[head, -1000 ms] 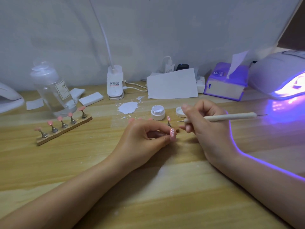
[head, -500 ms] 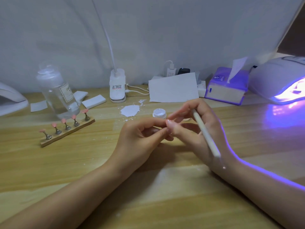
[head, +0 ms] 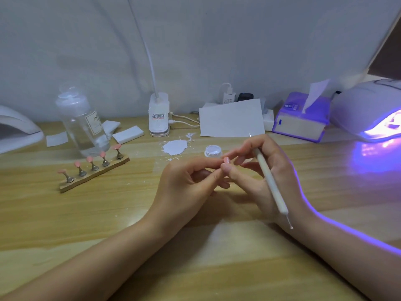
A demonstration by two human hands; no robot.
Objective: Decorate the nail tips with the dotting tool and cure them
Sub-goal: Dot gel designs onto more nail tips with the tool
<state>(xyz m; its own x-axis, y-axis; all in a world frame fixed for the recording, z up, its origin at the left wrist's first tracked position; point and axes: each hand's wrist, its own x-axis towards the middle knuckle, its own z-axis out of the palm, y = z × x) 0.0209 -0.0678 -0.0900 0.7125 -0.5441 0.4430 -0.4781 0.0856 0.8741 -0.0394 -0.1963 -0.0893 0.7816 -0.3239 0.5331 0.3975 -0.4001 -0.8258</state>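
Note:
My left hand [head: 184, 183] and my right hand [head: 260, 170] meet at the table's middle, both pinching a small pink nail tip [head: 226, 160] with white dots. The white dotting tool [head: 269, 181] lies tucked in my right hand, its ball end pointing back toward my wrist. A wooden holder [head: 93, 177] at the left carries several pink nail tips on metal stands. A small open white gel pot [head: 213, 151] stands just behind my fingers. The curing lamp [head: 373, 111] glows purple at the far right.
A clear bottle [head: 83, 124], white pads [head: 128, 134], a clip lamp base [head: 159, 115], white paper [head: 232, 121] and a tissue box [head: 301, 120] line the back. A white paint smear [head: 175, 147] lies on the wood. Another white device [head: 17, 129] sits far left.
The dotting tool swung from lying sideways, tip toward the nail, to pointing back along my right wrist. My right fingers came over and pinched the nail tip together with my left.

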